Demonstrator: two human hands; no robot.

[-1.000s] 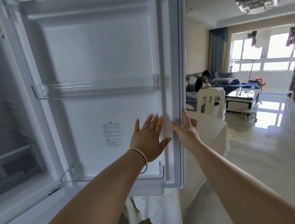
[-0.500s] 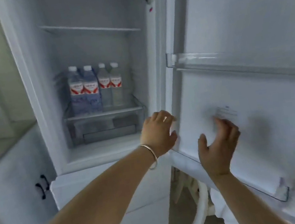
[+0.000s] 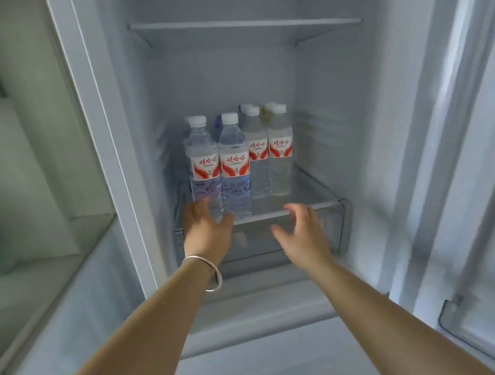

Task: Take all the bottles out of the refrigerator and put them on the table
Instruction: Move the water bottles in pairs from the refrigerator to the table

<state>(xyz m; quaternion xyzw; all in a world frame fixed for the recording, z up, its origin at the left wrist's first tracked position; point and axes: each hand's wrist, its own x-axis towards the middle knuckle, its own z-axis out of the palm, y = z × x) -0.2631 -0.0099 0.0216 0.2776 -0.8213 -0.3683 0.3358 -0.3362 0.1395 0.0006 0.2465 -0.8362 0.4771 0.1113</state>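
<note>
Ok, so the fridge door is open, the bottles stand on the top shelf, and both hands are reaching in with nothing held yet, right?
Not quite. The head view shows the bottles on the lower glass shelf, above the drawer; the top shelf is bare. The rest holds: the door is open, and the left hand and right hand reach in, neither holding a bottle yet.

Both hands (image 3: 207, 228) nearer the bottles (image 3: 237, 157)

Pale cabinet (image 3: 35, 312) with a recessed countertop nook (image 3: 13, 271), dimly lit
</note>
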